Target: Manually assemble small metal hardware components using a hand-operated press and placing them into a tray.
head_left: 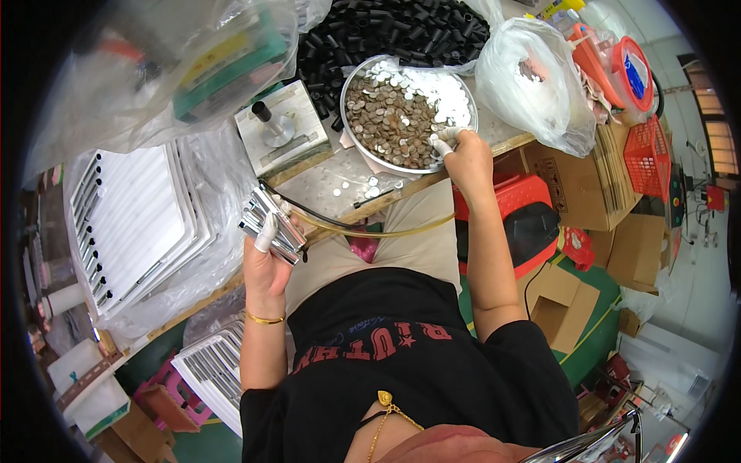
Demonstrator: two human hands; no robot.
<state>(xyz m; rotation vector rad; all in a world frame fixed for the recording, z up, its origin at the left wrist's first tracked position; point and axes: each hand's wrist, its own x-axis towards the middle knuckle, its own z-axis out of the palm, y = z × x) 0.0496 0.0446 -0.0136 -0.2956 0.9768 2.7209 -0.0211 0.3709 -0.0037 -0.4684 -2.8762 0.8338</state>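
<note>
A bundle of shiny silver metal tubes [272, 225] is gripped in my left hand [267, 258], above the bench's front edge. A white cover sits on that thumb. My right hand [467, 158] reaches over the right front rim of a round metal bowl [472, 116]. Its covered fingertips are pinched together among the small discs; whatever lies between them is too small to make out. Brown discs [386, 116] fill most of the bowl, with white discs [448, 96] along its far and right side. Left of the bowl, a short black tube stands on a metal fixture [279, 131].
Black tubes [394, 31] are heaped behind the bowl. A plastic bag [532, 85] stands to its right. White trays [131, 216] of tubes lie at the left. A hose [370, 231] runs along the bench edge, near loose white discs [372, 187]. A red and black stool [517, 224] is below right.
</note>
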